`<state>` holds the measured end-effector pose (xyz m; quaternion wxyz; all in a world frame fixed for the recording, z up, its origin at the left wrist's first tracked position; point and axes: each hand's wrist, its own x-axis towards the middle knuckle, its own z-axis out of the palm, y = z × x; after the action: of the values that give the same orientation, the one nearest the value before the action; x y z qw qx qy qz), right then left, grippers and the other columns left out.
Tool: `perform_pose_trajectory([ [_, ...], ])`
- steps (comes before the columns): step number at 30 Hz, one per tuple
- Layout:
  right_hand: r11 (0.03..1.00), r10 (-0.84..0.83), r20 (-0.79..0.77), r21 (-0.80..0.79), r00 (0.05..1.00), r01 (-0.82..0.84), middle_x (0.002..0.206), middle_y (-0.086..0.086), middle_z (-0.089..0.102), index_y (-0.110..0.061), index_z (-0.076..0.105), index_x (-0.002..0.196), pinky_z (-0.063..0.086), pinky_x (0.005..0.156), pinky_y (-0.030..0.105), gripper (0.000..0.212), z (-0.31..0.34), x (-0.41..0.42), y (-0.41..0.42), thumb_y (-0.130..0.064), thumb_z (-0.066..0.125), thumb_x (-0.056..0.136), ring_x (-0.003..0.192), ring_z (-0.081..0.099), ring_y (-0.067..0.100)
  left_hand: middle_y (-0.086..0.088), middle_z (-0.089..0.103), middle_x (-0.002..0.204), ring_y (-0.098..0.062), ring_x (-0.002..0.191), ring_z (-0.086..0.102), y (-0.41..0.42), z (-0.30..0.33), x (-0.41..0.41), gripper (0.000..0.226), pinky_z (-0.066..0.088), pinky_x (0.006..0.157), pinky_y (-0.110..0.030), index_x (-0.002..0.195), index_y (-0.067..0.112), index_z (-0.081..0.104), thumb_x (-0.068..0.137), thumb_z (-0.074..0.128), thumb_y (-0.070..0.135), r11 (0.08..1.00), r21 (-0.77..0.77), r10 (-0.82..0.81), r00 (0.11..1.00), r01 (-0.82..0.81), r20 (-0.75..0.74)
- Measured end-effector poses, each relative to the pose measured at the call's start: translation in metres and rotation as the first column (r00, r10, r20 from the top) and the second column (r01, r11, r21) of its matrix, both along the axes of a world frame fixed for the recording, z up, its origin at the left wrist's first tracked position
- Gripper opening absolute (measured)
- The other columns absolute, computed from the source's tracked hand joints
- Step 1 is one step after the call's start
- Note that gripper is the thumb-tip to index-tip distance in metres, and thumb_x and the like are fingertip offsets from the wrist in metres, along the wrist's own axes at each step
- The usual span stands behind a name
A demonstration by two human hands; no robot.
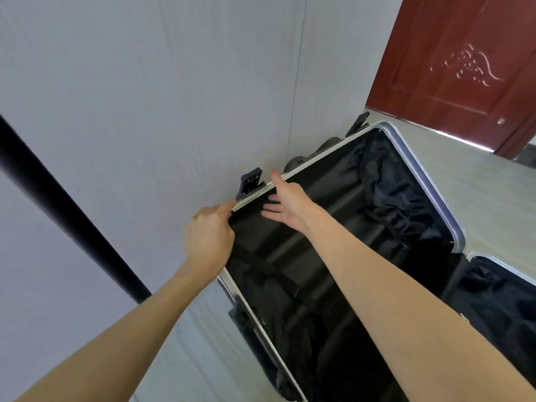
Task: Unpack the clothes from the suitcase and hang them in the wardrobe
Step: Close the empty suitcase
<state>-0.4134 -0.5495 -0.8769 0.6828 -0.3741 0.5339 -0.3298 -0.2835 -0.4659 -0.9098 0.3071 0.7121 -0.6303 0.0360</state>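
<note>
Suitcase [391, 227] lies open on the floor [493, 204], left edge against the grey wall [145, 82]. Long axis runs near-left to far-right, wheels [295, 162] at the far end, so the handle end is probably nearest me. Both hands work the far-left rim [304, 166]. My left hand [207, 236] is curled with fingers pinching the black lining edge at the rim corner, closed on it, probably to pull the divider flap free or steady the shell. My right hand [285, 198] is flat with fingers spread, thumb resting on the rim, palm over the liner, gripping nothing; I'd say it is bracing or feeling for the flap edge. Hands sit near each other, not touching. Open latch [251, 181] sticks up just beyond the rim, a second latch [359, 123] further right. Dark clothes [391, 192] are bunched in the far half, more dark fabric and a strap [269, 274] in the near part; can't separate garments. Black pole [58, 198] on the left, likely the hanging rail. Red door [452, 62] far right. Nothing unpacked yet, by my read.
</note>
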Motion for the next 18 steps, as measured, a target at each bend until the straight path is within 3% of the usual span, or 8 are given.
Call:
perform_pose_trajectory([
  [4,0.996,-0.088,0.161,0.027,0.983,0.085,0.142,0.025,0.039,-0.007,0.028,0.145,0.043,0.101,0.046,0.059,0.052,-0.017,-0.019,-0.04,0.043,0.098,0.126,0.045,0.04,-0.013,0.064,0.063,-0.034,0.055,0.057,-0.017,0.053,-0.018,0.047,0.045,0.043,-0.033,0.098,0.009,0.071,0.064,0.048,-0.013,0.972,-0.201,-0.098,0.986,0.124,0.132],
  [9,0.954,-0.288,0.466,0.063,0.837,0.293,0.132,0.026,0.049,0.004,0.039,0.13,0.041,0.101,0.043,0.034,0.102,-0.05,-0.024,0.0,0.033,0.097,0.124,0.048,0.036,-0.004,0.064,0.064,-0.029,0.058,0.059,-0.038,0.092,-0.043,0.046,0.037,0.043,-0.024,0.094,0.013,0.072,0.059,0.058,-0.013,0.945,-0.269,-0.108,0.955,0.185,0.275],
  [14,0.921,-0.309,0.616,0.005,0.725,0.388,0.13,0.026,0.051,0.002,0.046,0.112,0.037,0.108,0.049,0.02,0.138,-0.089,-0.03,0.002,0.033,0.097,0.125,0.047,0.038,-0.006,0.068,0.078,-0.029,0.069,0.062,-0.066,0.128,-0.073,0.044,0.047,0.051,-0.029,0.097,0.012,0.071,0.062,0.062,-0.013,0.88,-0.369,-0.181,0.929,0.299,0.322],
  [18,0.901,-0.301,0.724,0.002,0.621,0.434,0.107,0.024,0.058,0.004,0.052,0.099,0.038,0.106,0.05,0.017,0.149,-0.114,-0.028,0.003,0.035,0.096,0.122,0.051,0.04,-0.011,0.067,0.09,-0.03,0.08,0.062,-0.077,0.145,-0.094,0.044,0.05,0.057,-0.031,0.101,0.005,0.066,0.061,0.065,-0.015,0.82,-0.435,-0.234,0.911,0.372,0.339],
])
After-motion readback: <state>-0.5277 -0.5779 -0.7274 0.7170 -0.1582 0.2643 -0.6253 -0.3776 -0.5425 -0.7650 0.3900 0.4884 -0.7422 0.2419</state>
